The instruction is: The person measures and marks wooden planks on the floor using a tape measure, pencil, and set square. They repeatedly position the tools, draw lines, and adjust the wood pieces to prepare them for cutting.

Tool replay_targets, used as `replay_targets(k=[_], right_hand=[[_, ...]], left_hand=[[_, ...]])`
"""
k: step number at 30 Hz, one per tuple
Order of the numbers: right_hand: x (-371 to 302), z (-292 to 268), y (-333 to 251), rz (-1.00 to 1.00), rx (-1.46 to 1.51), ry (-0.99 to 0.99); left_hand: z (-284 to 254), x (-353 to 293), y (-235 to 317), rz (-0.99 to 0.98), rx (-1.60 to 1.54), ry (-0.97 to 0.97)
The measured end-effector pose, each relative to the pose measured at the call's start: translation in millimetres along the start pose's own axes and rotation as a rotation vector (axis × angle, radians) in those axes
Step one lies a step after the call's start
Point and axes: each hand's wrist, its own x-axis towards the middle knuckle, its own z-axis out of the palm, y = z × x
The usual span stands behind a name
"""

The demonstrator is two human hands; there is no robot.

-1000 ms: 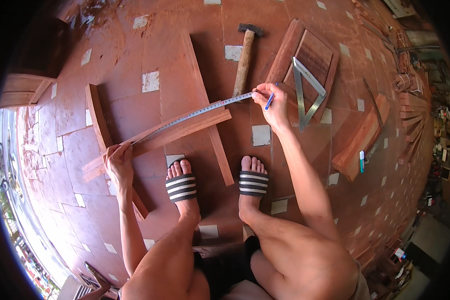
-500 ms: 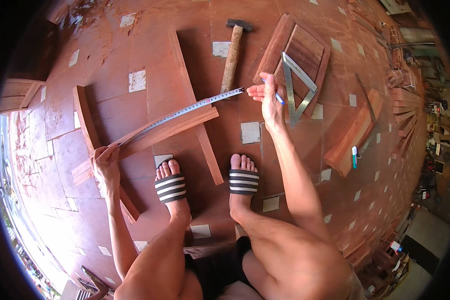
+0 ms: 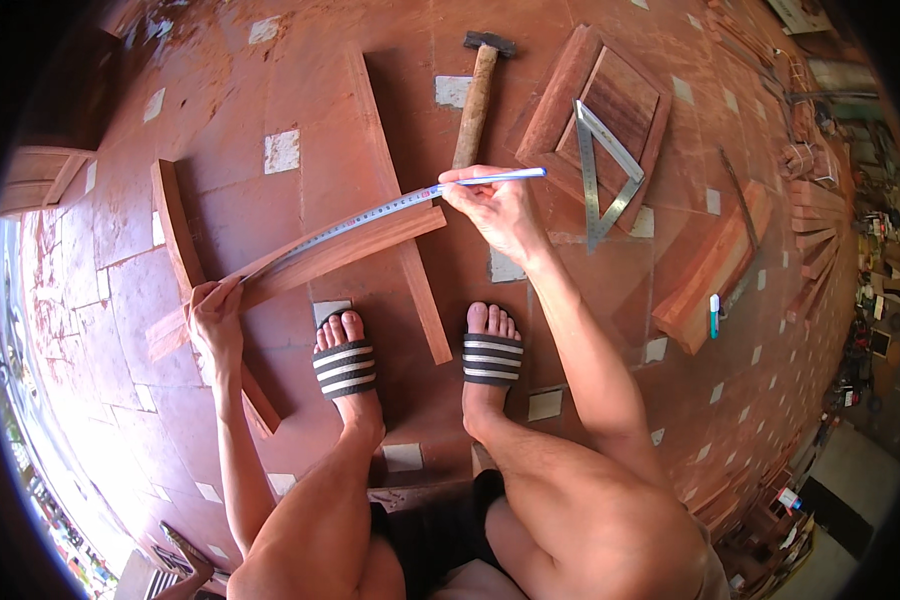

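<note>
A measuring tape's blade (image 3: 340,228) stretches above a reddish wooden strip (image 3: 370,240), slanting up to the right. My left hand (image 3: 215,318) is closed at the tape's lower-left end, by the strip; the tape's case is hidden. At the blade's far end, my right hand (image 3: 498,212) is closed on a blue-and-white pen (image 3: 510,175), its fingertips at the tape's tip. The strip lies across two other wooden pieces, a long one (image 3: 385,150) and a shorter one (image 3: 175,225) under its left part.
A hammer (image 3: 480,95) lies beyond my right hand. Right of it, a metal set square (image 3: 592,190) rests on a framed wooden panel (image 3: 560,90). Farther right are a thick wooden block (image 3: 700,280) and a marker (image 3: 714,316). My sandalled feet stand on the tiled floor.
My right hand has moved left from beside the hammer's handle to the tape's tip, and its open fingers have closed there. The pen now points right. My left hand stays by the strip.
</note>
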Motion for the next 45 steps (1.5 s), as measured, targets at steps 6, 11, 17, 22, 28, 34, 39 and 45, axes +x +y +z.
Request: replay_targets(k=[6, 11, 17, 22, 28, 34, 39, 45], right_hand=[[-1.5, 15.0, 8.5, -0.016, -0.14, -0.049], [-3.3, 21.9, 10.0, -0.016, -0.178, -0.003], [-4.2, 28.9, 13.1, -0.02, -0.349, 0.056], [-5.2, 29.6, 15.7, -0.01, -0.386, 0.065], [-7.4, 30.8, 10.4, -0.017, -0.405, 0.076], [-4.3, 24.9, 24.0, -0.055, -0.349, 0.071], [-5.7, 27.0, 16.8, -0.032, -0.349, 0.052], [-5.3, 25.7, 20.6, -0.05, -0.389, 0.061]], left_hand=[[-1.9, -2.7, 10.3, 0.058, -0.003, 0.03], [-1.3, -6.3, 17.4, 0.155, -0.023, 0.067], [2.5, -5.4, 12.5, 0.148, -0.09, 0.091], [6.3, -5.6, 12.2, 0.146, -0.129, 0.112], [8.1, -5.7, 12.0, 0.151, -0.175, 0.138], [11.6, -6.3, 19.1, 0.146, -0.149, 0.174], [10.2, -5.8, 13.5, 0.134, -0.151, 0.158], [2.5, -1.6, -0.1, 0.083, 0.067, 0.054]])
